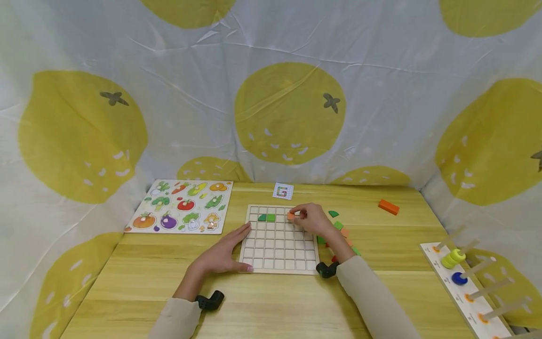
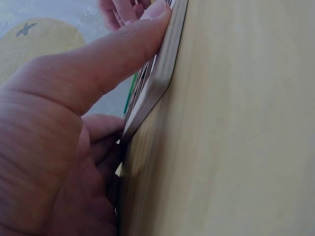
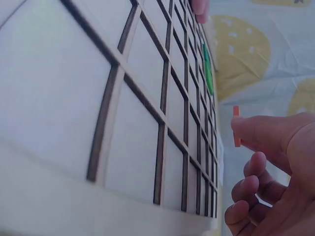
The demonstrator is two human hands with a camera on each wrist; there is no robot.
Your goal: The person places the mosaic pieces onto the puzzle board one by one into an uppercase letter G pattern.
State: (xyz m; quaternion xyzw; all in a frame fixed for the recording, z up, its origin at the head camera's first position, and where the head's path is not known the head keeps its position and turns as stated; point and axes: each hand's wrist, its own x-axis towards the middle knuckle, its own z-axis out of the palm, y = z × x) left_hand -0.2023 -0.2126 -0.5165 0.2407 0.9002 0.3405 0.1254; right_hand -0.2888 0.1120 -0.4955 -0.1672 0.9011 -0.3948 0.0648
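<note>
A wooden grid board [image 1: 275, 265] lies flat on the table. My left hand [image 1: 222, 252] rests along its left side, thumb on the front-left corner and fingers stretched against the edge. In the left wrist view the thumb [image 2: 123, 46] lies straight over the board's rim. Above the upper right cells, my right hand [image 1: 314, 220] pinches an orange tile [image 3: 236, 126] between thumb and forefinger; its full outline is partly hidden. Two green tiles sit side by side in the board's second row: a dark one [image 1: 262, 217] with a rounded corner and a lighter square one [image 1: 271, 217].
Loose coloured tiles [image 1: 338, 226] lie right of the board, partly under my right forearm. A pattern card [image 1: 282, 191] showing a G is behind it. A vegetable puzzle [image 1: 178, 207] lies left, an orange block [image 1: 388, 207] back right, a peg counting stand [image 1: 461, 292] front right.
</note>
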